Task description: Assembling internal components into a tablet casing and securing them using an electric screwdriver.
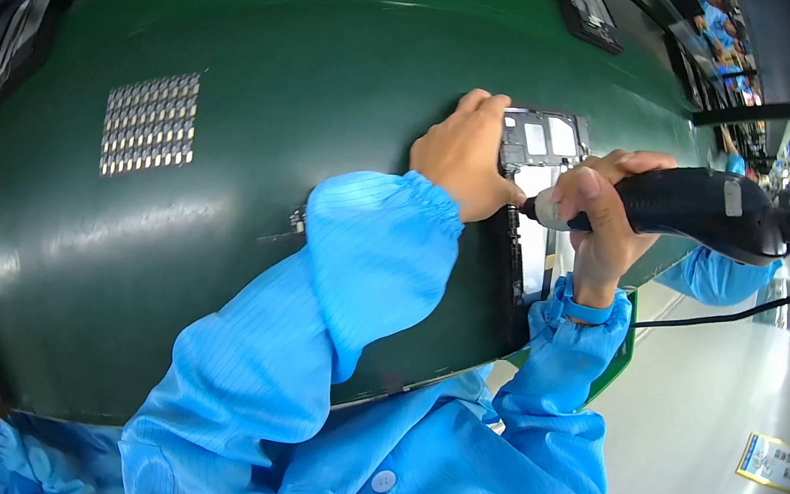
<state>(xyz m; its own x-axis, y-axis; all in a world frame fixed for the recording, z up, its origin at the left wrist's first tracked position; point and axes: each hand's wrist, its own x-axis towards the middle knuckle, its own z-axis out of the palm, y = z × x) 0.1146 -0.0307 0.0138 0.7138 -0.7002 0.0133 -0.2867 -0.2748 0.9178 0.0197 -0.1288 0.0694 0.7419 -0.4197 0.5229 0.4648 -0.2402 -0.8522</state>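
Note:
My right hand (612,212) is wrapped round a black electric screwdriver (693,208) with a grey collar, held nearly level. Its tip points left, toward the long edge of an opened phone (535,135) with pale panels and a black frame. Whether the tip touches a screw is hidden. Closed on the phone's left side, my left hand (468,156) has its thumb beside the screwdriver tip and its fingers at the upper corner. A dark strip (514,264) runs along the phone's left edge. Both arms wear blue sleeves.
On the green tabletop (258,147), a sheet of several small metal parts (152,124) lies left. Small dark pieces (298,220) lie by my left sleeve. Black trays (590,12) stand at the far edge. A cable (740,306) crosses at right. Other workers' blue sleeves (714,277) show nearby.

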